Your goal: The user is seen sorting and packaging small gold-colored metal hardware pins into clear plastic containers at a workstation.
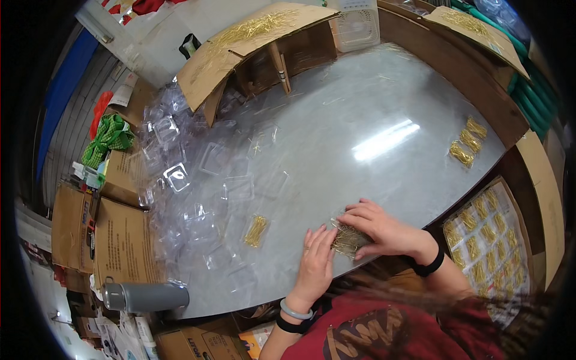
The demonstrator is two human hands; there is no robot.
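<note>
My left hand [316, 258] and right hand [384, 229] were cupped around loose, thin golden pins [346, 241] at the near edge of the counter [312, 156]; whether either gripped any, I couldn't tell. Nearby, a clear tray [267, 230] held one golden bunch [256, 231]. Other trays [179, 177] heaped the left edge; a cardboard box [543, 198] beyond the right held rows of bunches [472, 246].

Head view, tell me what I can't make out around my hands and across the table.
All in the head view:
Gold pieces at the hands: partly covered by the right hand, too thin and overlapped to count.
Cardboard stand: its inside is mostly hidden by its top panel and shadow.
Clear plastic cases: overlap and glare hide their number.
Gold bundles at lower right: the lowest edge is obscured by blurred dark hair.
</note>
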